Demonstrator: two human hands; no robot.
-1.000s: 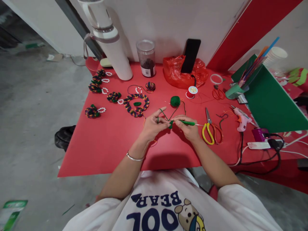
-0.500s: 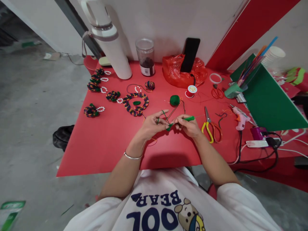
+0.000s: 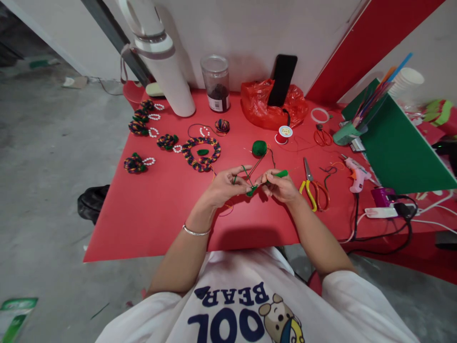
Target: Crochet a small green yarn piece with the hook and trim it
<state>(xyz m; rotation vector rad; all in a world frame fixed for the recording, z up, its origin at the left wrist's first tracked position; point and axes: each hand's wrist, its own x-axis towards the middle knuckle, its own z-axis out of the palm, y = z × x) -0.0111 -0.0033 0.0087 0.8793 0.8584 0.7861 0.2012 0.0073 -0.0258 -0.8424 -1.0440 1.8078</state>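
Observation:
My left hand (image 3: 227, 186) pinches a small green crocheted piece (image 3: 252, 191), and green yarn loops over its fingers. In my right hand (image 3: 282, 188) is a crochet hook (image 3: 282, 174) with a green handle, its metal shaft reaching left to the green piece. Just beyond the hands lies a ball of green yarn (image 3: 259, 148). A braided multicolour ring (image 3: 202, 155) with a small green leaf-like piece (image 3: 203, 152) inside rests beyond my left hand. Yellow-handled scissors (image 3: 309, 190) lie right of my right hand.
Several multicolour yarn flowers with white bead loops (image 3: 134, 163) sit at the left. A white bottle (image 3: 170, 76), a clear jar (image 3: 215, 83) and a phone (image 3: 283, 81) on a red bag (image 3: 253, 105) stand behind. Rightward are a thread spool (image 3: 284, 135), a pink glue gun (image 3: 358, 175) and cables.
The crochet hook has tilted, with its handle end slightly higher, and my right hand has shifted a little away from the green piece. My left hand keeps nearly the same place.

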